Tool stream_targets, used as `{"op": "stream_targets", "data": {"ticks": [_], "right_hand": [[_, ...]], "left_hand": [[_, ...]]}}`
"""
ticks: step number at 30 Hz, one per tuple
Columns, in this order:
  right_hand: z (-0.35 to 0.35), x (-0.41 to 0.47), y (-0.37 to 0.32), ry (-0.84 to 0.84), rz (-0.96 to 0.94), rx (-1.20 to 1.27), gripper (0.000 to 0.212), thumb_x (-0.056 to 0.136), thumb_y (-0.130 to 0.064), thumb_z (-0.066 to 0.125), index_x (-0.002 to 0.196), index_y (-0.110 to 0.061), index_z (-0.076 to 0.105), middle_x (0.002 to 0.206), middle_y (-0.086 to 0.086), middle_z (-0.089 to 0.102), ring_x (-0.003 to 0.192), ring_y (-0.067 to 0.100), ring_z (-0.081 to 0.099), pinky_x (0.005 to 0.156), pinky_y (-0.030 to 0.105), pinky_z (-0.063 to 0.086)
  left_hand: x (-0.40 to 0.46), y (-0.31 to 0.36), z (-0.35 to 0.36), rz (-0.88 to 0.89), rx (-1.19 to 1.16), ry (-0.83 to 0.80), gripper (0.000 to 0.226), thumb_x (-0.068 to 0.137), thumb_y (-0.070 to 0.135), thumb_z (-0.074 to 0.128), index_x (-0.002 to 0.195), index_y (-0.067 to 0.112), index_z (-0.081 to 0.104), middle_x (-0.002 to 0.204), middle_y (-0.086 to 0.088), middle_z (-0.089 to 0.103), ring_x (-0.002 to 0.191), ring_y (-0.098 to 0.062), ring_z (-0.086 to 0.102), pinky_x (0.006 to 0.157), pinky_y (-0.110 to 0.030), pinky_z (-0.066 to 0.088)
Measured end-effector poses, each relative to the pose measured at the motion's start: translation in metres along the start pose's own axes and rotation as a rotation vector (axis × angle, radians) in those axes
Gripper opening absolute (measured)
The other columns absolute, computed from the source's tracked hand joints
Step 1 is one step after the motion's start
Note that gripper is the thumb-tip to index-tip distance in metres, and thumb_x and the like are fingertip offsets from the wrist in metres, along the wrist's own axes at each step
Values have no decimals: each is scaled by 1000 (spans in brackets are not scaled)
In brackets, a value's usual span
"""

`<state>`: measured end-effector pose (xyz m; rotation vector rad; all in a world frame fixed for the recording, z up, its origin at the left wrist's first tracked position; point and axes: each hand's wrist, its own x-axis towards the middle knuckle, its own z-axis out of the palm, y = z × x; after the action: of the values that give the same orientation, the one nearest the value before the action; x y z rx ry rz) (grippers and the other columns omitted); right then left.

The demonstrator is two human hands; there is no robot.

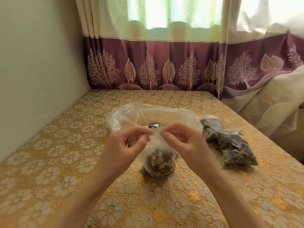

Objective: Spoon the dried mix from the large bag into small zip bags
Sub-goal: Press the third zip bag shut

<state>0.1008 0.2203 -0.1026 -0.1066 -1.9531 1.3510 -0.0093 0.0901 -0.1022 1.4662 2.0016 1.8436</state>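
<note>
Sealing a light, floppy small bag (pixel 158 160).
My left hand (pixel 127 143) and right hand (pixel 185 142) pinch its slippery top strip, the place to hold.

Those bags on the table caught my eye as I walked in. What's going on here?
A person is portioning dried mix into small zip bags. Both hands, left hand and right hand, pinch the top of a small bag partly filled with mix, apparently sealing it. Behind it the large bag lies open, with what looks like a spoon inside. Two filled bags lie to the right on the table.
</note>
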Motion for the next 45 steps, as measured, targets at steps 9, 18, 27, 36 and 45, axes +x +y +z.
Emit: {"op": "stream_targets", "data": {"ticks": [9,18,27,36,45], "right_hand": [[4,-2,-1,33,-41,-67,24,83,-2,66,76,-25,66,71,-1,64,67,15,56,63,19,46],[13,-4,0,-4,-77,-127,7,83,-6,67,86,-13,67,82,7,66,71,9,62,67,17,50],[12,-4,5,18,-66,-195,9,83,-6,68,84,-15,68,85,5,67,79,11,64,75,21,52],[-14,4,7,95,91,54,13,68,-29,70,77,-20,70,62,-7,67,55,5,60,56,18,51],[-20,10,14,156,81,32,22,78,-33,58,86,-17,72,65,-11,68,60,0,59,57,12,45]], "left_hand": [[0,-1,2,25,37,18,7,79,14,69,76,20,69,76,6,71,74,-9,67,68,-19,53],[-2,2,4,102,102,16,14,79,16,68,83,29,70,75,3,66,61,-10,57,55,-26,49],[-2,0,4,150,268,6,9,79,15,69,79,23,67,63,11,57,53,0,49,50,-8,35],[1,-3,-17,18,71,-4,30,66,48,60,72,20,66,59,8,63,42,-5,39,39,-10,30],[5,-31,-13,-194,-308,163,41,61,57,71,82,25,56,70,9,61,64,-7,56,68,-26,46]]}}
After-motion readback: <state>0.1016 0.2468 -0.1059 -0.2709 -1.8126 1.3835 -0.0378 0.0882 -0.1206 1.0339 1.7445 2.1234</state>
